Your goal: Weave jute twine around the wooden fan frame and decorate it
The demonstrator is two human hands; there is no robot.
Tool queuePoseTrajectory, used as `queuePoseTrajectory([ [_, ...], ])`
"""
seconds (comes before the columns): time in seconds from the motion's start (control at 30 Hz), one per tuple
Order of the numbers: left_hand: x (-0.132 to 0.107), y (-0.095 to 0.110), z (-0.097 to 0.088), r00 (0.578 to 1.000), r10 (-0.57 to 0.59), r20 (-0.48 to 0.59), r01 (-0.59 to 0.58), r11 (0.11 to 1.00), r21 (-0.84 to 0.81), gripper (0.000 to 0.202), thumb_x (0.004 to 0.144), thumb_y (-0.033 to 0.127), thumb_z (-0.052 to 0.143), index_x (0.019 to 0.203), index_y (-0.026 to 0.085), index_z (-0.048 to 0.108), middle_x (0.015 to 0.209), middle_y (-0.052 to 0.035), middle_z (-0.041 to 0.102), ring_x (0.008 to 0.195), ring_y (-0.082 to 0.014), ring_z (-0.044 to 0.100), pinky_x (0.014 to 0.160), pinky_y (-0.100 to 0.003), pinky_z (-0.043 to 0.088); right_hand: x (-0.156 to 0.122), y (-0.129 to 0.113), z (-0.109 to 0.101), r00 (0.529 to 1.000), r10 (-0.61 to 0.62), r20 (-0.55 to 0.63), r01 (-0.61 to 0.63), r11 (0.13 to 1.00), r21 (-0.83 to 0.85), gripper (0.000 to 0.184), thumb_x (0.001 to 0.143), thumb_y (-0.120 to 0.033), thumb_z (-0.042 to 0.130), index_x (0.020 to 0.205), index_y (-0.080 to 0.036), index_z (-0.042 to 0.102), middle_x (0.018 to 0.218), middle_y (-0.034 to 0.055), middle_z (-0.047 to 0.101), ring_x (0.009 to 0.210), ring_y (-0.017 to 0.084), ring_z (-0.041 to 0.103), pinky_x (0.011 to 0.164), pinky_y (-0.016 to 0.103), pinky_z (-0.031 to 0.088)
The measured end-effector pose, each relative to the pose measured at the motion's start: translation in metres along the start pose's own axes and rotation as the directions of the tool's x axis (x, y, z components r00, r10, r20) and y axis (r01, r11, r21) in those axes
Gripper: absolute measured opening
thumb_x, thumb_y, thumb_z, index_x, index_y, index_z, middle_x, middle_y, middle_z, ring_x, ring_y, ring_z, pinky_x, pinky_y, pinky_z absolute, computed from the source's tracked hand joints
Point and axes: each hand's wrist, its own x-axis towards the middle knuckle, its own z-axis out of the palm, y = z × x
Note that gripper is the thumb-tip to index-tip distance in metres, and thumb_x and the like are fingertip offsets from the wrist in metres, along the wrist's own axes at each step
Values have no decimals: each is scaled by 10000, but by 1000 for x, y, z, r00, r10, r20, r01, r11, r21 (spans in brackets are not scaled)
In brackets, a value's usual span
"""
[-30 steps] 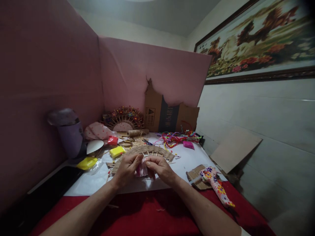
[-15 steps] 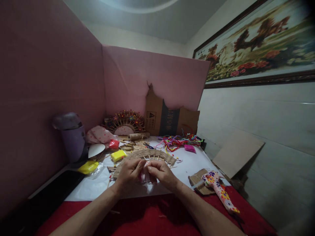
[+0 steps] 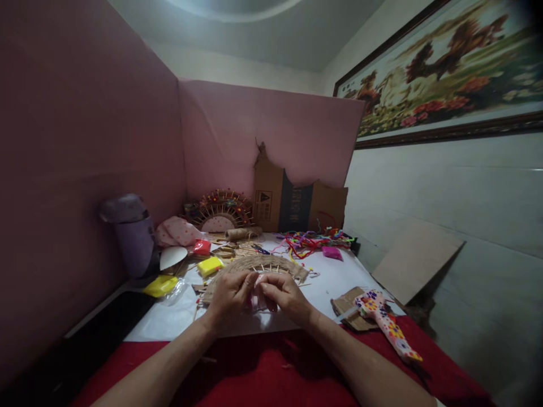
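My left hand (image 3: pixel 230 296) and my right hand (image 3: pixel 287 295) meet over the near part of the white sheet, fingers pinched and closed. Between them is a small clear plastic packet (image 3: pixel 257 301) with something pinkish in it; the fingers hide much of it. Just behind my hands lies a curved arch wound with twine (image 3: pixel 250 262), short wooden sticks set along its inner side. My left hand and forearm cover part of that arch.
Left of my hands are yellow packets (image 3: pixel 210 266), a red packet (image 3: pixel 202 247) and a purple tumbler (image 3: pixel 134 243). At the back stand a decorated stick fan (image 3: pixel 218 210) and torn cardboard (image 3: pixel 299 203). Coloured pipe cleaners (image 3: pixel 305 244) and a flower-patterned glue gun (image 3: pixel 388 322) are on the right.
The whole view has shifted slightly, so things appear a little further right. Both hands keep their pinch on the packet, with only slight finger movement.
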Motion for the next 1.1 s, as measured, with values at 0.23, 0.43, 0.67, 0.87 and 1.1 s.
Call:
queuePoseTrajectory([
  [0.23,0,0,0,999,29,16,-30,1000,9,419,885,367,370,522,168,437,470,36,444,460,-90,413,489,-215,282,-2,-2,-1,1000,6,15,-7,999,52,231,762,-317,499,611,-148,541,477,-35,464,403,68,403,401,191,314],
  [0.43,1,-1,1,999,42,7,-42,999,5,420,888,355,362,519,166,429,469,37,437,457,-87,406,481,-213,271,-2,-3,-2,1000,14,-4,-13,1000,28,226,758,-301,505,592,-148,526,453,-43,444,395,65,388,400,189,299],
  [0.67,-1,-3,2,999,44,-5,-44,999,-4,410,888,356,372,530,166,431,484,39,432,467,-87,398,485,-216,266,-2,-3,-2,999,-33,3,34,999,-42,239,782,-314,510,607,-151,520,476,-43,445,413,63,385,406,183,306],
  [0.87,-2,-4,1,998,56,-16,-56,998,-15,415,897,351,355,530,169,418,491,38,436,470,-85,400,488,-215,280,-2,-3,-3,999,-16,47,17,1000,-15,294,830,-344,451,618,-152,516,482,-39,445,413,65,397,410,183,302],
  [1.1,-2,-2,0,998,60,-25,-60,998,-4,397,896,336,365,537,171,401,492,42,414,469,-80,394,476,-208,276,0,-7,-1,999,-31,17,32,999,-37,253,797,-271,492,574,-152,502,457,-43,438,398,59,369,404,183,292],
])
